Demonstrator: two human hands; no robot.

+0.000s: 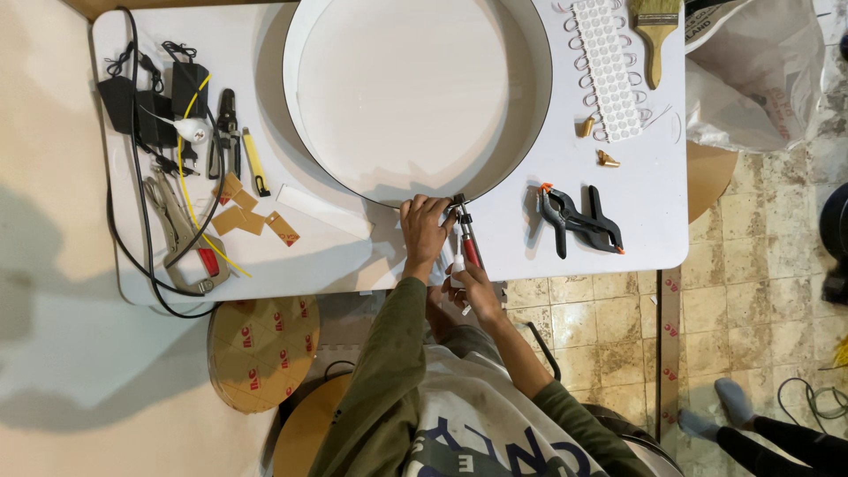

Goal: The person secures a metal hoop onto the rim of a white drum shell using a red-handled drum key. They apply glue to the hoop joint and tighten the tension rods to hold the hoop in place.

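Note:
A large round white tray-like ring [309,150] with a thin dark rim lies on the white table [645,221]. My left hand [423,228] presses on its near rim, fingers curled over the edge. My right hand [474,287] grips the red handles of a pair of pliers [466,238], whose metal jaws meet the rim right beside my left fingers. A small white piece shows under my right hand; what it is cannot be told.
Two black spring clamps [579,221] lie right of the hands. An LED module strip [609,66], a paintbrush [655,35] and brass bits [606,159] sit far right. Left side holds black adapters [155,97], cables, a yellow knife [255,162], cutters, brown card scraps [252,219]. Another person's legs [768,437] stand at bottom right.

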